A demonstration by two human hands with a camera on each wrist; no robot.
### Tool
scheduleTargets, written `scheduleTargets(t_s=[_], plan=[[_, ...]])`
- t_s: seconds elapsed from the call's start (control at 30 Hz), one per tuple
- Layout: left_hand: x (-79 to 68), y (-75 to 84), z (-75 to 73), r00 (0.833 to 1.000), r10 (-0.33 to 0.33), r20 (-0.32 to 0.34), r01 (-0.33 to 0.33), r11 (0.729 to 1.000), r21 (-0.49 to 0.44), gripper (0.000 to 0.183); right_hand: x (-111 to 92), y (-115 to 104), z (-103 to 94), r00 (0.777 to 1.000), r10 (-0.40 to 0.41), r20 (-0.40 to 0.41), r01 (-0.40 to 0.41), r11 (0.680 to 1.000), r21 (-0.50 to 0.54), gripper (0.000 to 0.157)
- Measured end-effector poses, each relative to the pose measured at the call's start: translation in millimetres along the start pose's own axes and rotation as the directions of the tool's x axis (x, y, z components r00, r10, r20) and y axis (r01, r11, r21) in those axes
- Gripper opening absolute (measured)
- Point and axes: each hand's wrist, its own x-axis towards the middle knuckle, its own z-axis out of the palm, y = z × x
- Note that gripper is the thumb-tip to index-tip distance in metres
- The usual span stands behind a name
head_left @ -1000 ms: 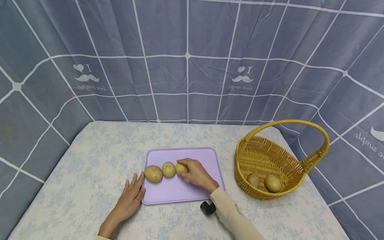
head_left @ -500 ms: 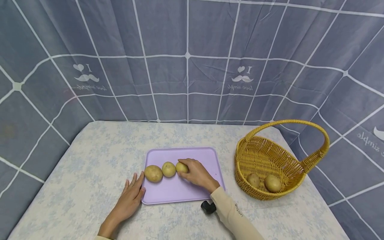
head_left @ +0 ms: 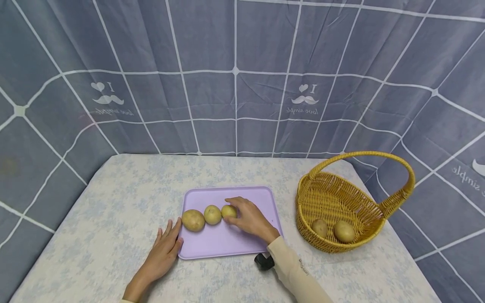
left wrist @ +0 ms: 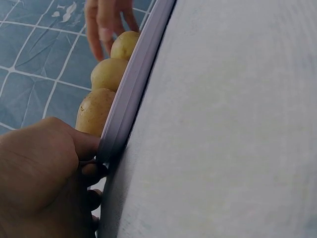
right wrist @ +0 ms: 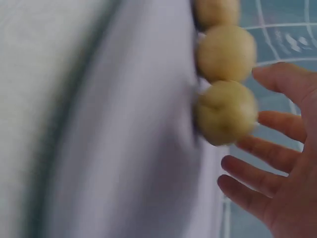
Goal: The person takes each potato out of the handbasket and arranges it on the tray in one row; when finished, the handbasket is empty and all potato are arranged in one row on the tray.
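Head view: three potatoes (head_left: 212,215) on one lilac tray (head_left: 235,246), two in one wicker basket (head_left: 341,189)

Five potatoes show in all. Three sit in a row on the tray: the largest potato (head_left: 193,220) beside the tray's left rim, the second potato right of it, the smallest potato (head_left: 229,211) near the tray's middle. Above the tray, the right hand (head_left: 250,216) is around the smallest potato, thumb and fingers spread apart; whether a fingertip touches it, I cannot tell. At the tray's left rim lies the left hand (head_left: 163,248), fingers straight and apart, thumb against the rim. The basket stands right of the tray, well apart, with its two potatoes (head_left: 344,232) side by side. One black object (head_left: 264,261) shows at the tray's near right corner, next to one sleeve (head_left: 293,269).
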Motion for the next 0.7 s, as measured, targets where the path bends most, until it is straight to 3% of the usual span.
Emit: scheduleTargets(t_s=[0.17,0.33,0.43,0.57,0.7], plan=[[-0.7,0.1,0.5,1.000,0.007,-0.003,-0.007,1.000,-0.001,0.057,-9,-2,-40.7,0.986,-0.027,-0.163,0.047,0.992,0.120,0.052],[-0.1,0.5,1.0,1.000,0.010,-0.005,-0.010,1.000,0.003,0.056,-33,2,-98.7,0.933,-0.013,-0.359,0.110,0.962,0.251,0.042],[-0.1,0.3,0.9,1.000,0.011,-0.003,-0.011,1.000,0.001,0.056,-56,10,-131.2,0.899,0.037,-0.437,0.098,0.954,0.283,0.032],[-0.2,-0.3,0.5,1.000,0.012,-0.005,-0.012,1.000,0.002,0.057,-83,26,-170.1,0.888,0.135,-0.440,0.012,0.949,0.315,0.026],[0.1,-0.8,1.2,1.000,0.009,-0.006,-0.009,1.000,0.000,0.056,-101,45,-200.1,0.885,0.199,-0.421,-0.107,0.967,0.233,0.029]])
